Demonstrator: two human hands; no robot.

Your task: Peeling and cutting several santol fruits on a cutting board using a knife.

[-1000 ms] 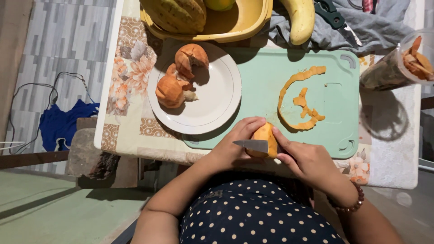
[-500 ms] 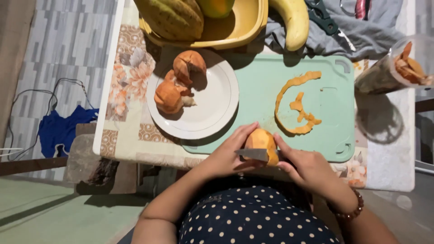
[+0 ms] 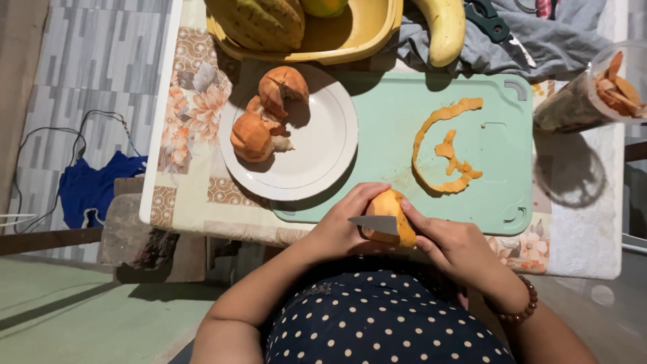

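We are in the middle of peeling: our left hand (image 3: pixel 340 226) is closed round an orange fruit (image 3: pixel 389 216), holding it just off the near edge of the mint-green cutting board (image 3: pixel 499 145), above our lap. Our right hand (image 3: pixel 453 244) grips a knife (image 3: pixel 375 224), its handle hidden in the fist and the blade lying flat across the fruit's near side, pointing left. The upper part of the fruit shows smooth and orange; how much skin is left underneath we cannot tell.

On the cutting board lie a long curl of orange peel (image 3: pixel 441 145) and some shorter scraps inside the curl. Touching the board's left edge sits a white plate (image 3: pixel 317 145) with two peeled, split pieces of fruit (image 3: pixel 266 114). Beyond the board are a yellow bowl (image 3: pixel 364 30) and a banana (image 3: pixel 445 27); off its right end stands a clear cup of peelings (image 3: pixel 593 94).

The next move, we judge, calls for turning the fruit against the blade with the left fingers while the right keeps the edge shallow, thumb clear of the cut.
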